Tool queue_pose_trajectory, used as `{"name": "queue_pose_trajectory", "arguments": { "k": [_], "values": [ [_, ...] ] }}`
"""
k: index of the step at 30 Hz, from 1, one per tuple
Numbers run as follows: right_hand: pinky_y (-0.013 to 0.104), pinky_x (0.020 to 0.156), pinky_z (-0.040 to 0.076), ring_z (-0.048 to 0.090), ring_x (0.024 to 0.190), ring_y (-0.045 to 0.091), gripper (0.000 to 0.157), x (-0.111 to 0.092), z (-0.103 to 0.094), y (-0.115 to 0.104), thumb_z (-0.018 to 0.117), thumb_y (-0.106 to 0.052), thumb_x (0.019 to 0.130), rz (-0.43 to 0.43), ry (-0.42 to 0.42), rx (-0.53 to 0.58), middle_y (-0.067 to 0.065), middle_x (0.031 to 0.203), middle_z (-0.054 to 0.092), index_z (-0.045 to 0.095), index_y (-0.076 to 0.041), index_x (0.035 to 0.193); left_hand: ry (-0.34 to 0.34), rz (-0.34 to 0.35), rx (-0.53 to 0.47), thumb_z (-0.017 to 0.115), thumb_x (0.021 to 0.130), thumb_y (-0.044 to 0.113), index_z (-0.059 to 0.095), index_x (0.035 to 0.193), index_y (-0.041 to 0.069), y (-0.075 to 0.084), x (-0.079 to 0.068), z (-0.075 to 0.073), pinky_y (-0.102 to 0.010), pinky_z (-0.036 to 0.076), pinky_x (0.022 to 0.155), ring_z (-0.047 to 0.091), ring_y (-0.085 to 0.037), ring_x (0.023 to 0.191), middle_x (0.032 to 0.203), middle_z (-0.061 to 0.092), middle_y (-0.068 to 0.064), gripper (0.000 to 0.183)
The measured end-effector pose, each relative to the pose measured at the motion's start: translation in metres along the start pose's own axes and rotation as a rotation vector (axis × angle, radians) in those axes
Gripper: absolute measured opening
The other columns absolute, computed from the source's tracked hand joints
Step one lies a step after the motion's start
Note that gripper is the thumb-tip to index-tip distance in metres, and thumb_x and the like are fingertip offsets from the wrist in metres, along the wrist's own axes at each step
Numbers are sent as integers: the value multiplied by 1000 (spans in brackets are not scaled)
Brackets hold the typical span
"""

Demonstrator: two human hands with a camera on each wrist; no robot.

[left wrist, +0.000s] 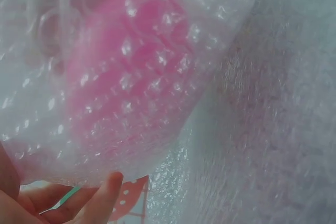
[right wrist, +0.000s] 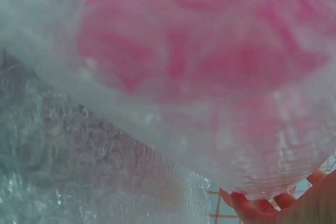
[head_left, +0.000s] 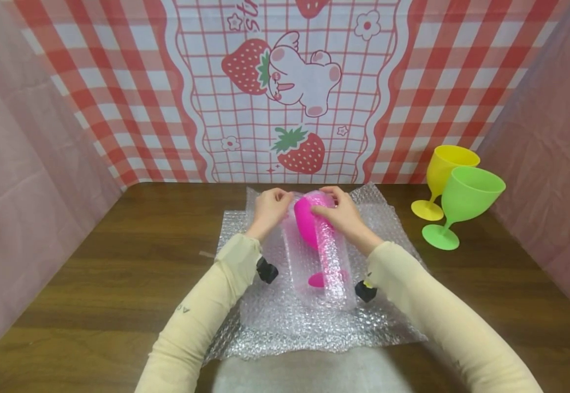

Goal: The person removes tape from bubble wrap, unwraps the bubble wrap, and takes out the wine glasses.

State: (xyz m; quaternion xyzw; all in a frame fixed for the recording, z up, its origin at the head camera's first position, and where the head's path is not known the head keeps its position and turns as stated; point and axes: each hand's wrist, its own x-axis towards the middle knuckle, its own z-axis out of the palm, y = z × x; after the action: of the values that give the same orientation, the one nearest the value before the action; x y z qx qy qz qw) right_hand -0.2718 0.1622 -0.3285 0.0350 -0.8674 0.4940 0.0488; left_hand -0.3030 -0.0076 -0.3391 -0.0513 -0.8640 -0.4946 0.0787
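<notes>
A pink goblet (head_left: 307, 221) lies with its bowl toward the back, inside clear bubble wrap (head_left: 335, 278) that covers its stem and part of its foot. With its fingertips my left hand (head_left: 271, 210) pinches the wrap's edge to the left of the bowl. My right hand (head_left: 344, 215) grips the wrap over the bowl's right side, thumb on top. Through the bubbles the goblet (left wrist: 136, 72) shows blurred in the left wrist view. In the right wrist view the fingers (right wrist: 254, 205) hold the wrap's lower edge beside the pink shape.
More bubble wrap sheets (head_left: 275, 322) are spread under the goblet on the brown wooden table (head_left: 118, 262). A yellow goblet (head_left: 437, 174) and a green goblet (head_left: 469, 196) stand upright at the right. Behind hangs a strawberry-print cloth (head_left: 137, 82).
</notes>
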Motion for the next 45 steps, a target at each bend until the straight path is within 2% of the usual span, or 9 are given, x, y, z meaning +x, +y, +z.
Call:
{"name": "queue_pose_trajectory", "arguments": {
  "k": [8, 16, 26, 35, 40, 45],
  "values": [
    [44, 92, 43, 47, 112, 32, 53, 3, -2, 5, 65, -16, 79, 10, -9, 64, 20, 125, 47, 44, -6, 127, -22, -93, -131, 53, 90, 28, 64, 98, 4, -6, 2, -3, -26, 54, 61, 67, -23, 72, 92, 66, -11, 27],
    [44, 92, 43, 45, 114, 33, 53, 4, -6, 9, 61, -15, 82, 42, -34, 132, 21, 129, 43, 40, -4, 129, -33, -121, -202, 47, 93, 25, 62, 101, 2, -7, 1, -6, -30, 55, 66, 67, -25, 77, 99, 65, -15, 29],
    [43, 99, 36, 40, 119, 33, 51, 5, -9, 12, 54, -15, 85, 90, -26, 169, 23, 132, 38, 35, 0, 130, -13, -113, -191, 46, 91, 21, 61, 104, -1, -13, 3, -10, -33, 54, 71, 66, -29, 85, 99, 65, -17, 29],
    [39, 99, 34, 42, 114, 31, 47, 5, -9, 17, 47, -15, 87, 110, 28, 167, 24, 126, 43, 36, 4, 128, 37, -77, -57, 45, 91, 22, 63, 100, 4, -20, 1, -11, -27, 53, 68, 66, -21, 81, 95, 67, -11, 26],
    [41, 101, 32, 40, 116, 32, 45, 6, -12, 22, 42, -17, 89, 121, 43, 172, 24, 127, 41, 35, 6, 127, 50, -79, -76, 46, 90, 17, 62, 100, 2, -23, 1, -11, -27, 54, 66, 66, -22, 81, 96, 67, -13, 24],
    [39, 100, 32, 41, 112, 30, 40, 6, -16, 25, 43, -15, 88, 125, 100, 168, 22, 121, 43, 38, 8, 122, 52, -98, -143, 46, 89, 10, 61, 102, 2, -26, 1, -13, -27, 54, 66, 67, -25, 82, 98, 67, -13, 22]
  ]
}}
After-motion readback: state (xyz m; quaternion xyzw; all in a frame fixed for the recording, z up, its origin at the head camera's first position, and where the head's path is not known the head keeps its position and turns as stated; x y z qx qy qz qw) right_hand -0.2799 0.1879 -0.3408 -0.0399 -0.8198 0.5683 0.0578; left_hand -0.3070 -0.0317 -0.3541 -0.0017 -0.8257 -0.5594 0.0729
